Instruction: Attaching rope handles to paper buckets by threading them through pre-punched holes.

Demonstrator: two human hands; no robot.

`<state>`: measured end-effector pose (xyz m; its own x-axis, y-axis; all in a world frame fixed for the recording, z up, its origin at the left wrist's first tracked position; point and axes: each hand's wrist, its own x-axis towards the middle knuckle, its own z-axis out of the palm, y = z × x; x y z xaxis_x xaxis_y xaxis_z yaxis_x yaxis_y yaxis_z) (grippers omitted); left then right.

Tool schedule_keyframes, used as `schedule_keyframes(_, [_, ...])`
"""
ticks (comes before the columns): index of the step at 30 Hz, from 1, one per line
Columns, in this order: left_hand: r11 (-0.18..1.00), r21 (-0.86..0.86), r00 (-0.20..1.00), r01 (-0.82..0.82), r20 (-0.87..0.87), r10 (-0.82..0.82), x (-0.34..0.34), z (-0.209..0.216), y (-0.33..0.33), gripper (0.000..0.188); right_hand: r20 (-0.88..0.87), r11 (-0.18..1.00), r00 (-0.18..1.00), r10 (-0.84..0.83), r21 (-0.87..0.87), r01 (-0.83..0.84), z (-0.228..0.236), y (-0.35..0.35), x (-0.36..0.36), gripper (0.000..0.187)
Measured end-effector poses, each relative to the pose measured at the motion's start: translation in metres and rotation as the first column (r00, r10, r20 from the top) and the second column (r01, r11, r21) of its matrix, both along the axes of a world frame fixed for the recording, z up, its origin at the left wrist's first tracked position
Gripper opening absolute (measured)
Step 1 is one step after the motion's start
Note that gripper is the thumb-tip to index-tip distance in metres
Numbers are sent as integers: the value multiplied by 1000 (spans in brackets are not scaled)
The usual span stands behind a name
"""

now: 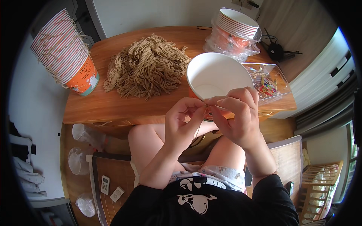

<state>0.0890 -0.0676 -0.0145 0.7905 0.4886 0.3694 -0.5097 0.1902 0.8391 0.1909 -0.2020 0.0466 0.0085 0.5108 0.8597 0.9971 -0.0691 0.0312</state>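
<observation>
A large paper bucket (220,71), white inside and orange outside, stands tilted toward me at the table's front edge. My left hand (184,122) pinches a tan cord (198,129) by the bucket's near rim, and a short end hangs below the fingers. Fingertip to fingertip with it, my right hand (239,116) is closed in a pinch on the same cord. The exact spot where they meet is small and partly covered by the fingers. Behind the left hand lies a big loose heap of tan cords (149,66).
A tall stack of orange buckets with tan cords (64,52) leans at the left. More buckets in clear plastic (233,32) stand at the back right, near a black router (276,51). A clear box (269,81) holds small colourful packets. Remotes (105,184) lie on the bench beside me.
</observation>
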Motion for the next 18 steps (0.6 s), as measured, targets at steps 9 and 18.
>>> schedule_keyframes(9, [985, 108, 991, -135, 12, 134, 0, -3, -4, 11, 102, 999, 995, -23, -22, 25, 3, -4, -1, 42])
schedule_keyframes(18, [928, 265, 962, -261, -5, 272, -2, 3, -4, 10, 191, 999, 981, -42, 20, 39, -8, -2, 3, 39])
